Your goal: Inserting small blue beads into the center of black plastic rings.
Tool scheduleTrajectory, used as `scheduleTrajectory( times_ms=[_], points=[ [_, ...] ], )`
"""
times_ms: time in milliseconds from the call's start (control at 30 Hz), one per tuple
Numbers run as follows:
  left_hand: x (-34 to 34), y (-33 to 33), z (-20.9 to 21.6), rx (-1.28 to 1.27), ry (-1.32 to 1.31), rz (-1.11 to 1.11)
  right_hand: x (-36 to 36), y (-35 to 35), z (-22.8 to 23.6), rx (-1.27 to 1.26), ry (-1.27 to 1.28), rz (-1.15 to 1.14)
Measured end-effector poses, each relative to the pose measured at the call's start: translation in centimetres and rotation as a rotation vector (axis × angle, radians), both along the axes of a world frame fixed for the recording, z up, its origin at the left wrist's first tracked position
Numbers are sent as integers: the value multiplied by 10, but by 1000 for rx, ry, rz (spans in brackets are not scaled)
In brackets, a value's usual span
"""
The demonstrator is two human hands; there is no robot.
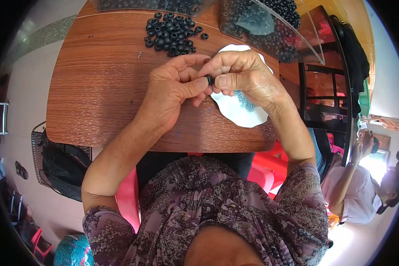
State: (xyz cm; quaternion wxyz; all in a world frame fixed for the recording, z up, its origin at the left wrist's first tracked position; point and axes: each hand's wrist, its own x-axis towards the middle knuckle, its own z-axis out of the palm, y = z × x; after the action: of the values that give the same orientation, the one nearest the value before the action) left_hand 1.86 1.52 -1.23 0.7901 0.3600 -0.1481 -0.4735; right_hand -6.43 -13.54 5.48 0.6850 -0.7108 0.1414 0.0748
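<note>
Between my two hands, above the middle of the table, is a small round black part with a hole (209,80), like those in the pile. My left hand (175,82) pinches it with thumb and fingertips from the left. From the other side my right hand (244,77) presses its thumb against the same part, fingers curled around. Under my right hand lies a white wavy-edged plate (241,119) holding many tiny clear bluish pieces (246,103). Beyond my hands is a heap of black round parts (170,34). A small metal spring (139,55) rests on the wood to the left.
Clear plastic bins of black parts stand at the far edge (155,5) and far right (261,26). The brown wooden table (93,88) has rounded corners. A black metal rack (326,93) is at right, a black mesh basket (62,166) at lower left. Another person (354,190) sits at right.
</note>
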Motion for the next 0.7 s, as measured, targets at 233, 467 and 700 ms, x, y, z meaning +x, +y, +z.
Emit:
scheduleTrajectory(
  times_ms=[233, 467, 700],
  points=[
    [-2, 1, -2, -44, 14, 6, -4, 2, -10, 26, -37, -13],
    [-1, 3, -4, 4, -38, 29, -1, 22, -14, -4, -41, -137],
    [1, 2, 2, 27, -112, 24, 0, 3, -16, 92, -37, -66]
  ],
)
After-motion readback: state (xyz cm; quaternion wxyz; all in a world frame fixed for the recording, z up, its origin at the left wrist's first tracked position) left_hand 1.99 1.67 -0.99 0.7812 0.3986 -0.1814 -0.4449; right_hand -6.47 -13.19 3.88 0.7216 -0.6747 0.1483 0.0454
